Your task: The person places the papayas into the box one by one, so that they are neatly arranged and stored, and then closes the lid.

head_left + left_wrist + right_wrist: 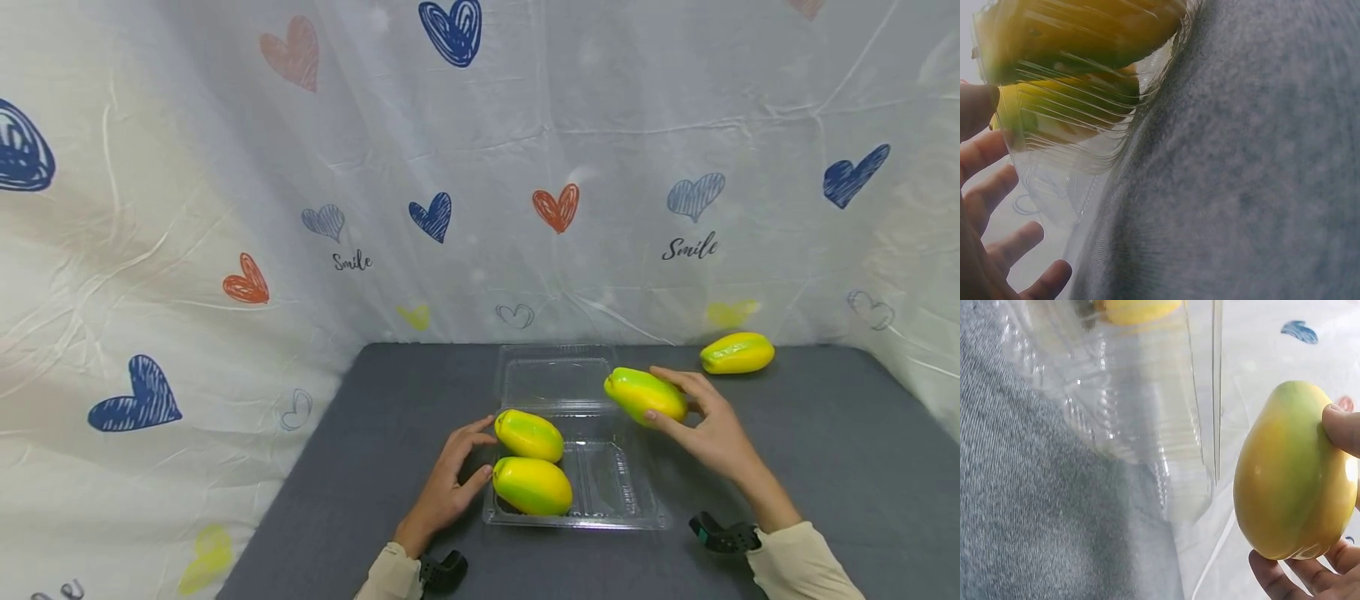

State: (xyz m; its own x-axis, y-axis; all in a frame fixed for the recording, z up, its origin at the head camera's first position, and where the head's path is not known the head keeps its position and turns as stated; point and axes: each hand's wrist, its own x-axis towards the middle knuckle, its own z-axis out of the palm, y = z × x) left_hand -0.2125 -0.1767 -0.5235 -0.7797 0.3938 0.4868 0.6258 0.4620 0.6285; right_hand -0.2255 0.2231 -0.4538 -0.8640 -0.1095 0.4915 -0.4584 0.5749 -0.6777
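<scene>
My right hand (708,421) grips a yellow-green papaya (645,396) between thumb and fingers, held above the right side of a clear plastic clamshell box (577,523). In the right wrist view this papaya (1294,475) hangs beside the box's transparent wall (1141,406). Two more papayas, a rear one (528,435) and a front one (532,486), lie in the left half of the box. My left hand (450,479) is at the box's left side, its fingers spread and relaxed. In the left wrist view the thumb and fingertips (997,147) are right at the box's edge.
Behind the base lies the box's lid (558,379), opened flat toward the back. Another papaya (737,353) rests at the table's far right edge. A dark grey cloth covers the table (405,392), and a curtain printed with hearts (480,150) hangs behind it.
</scene>
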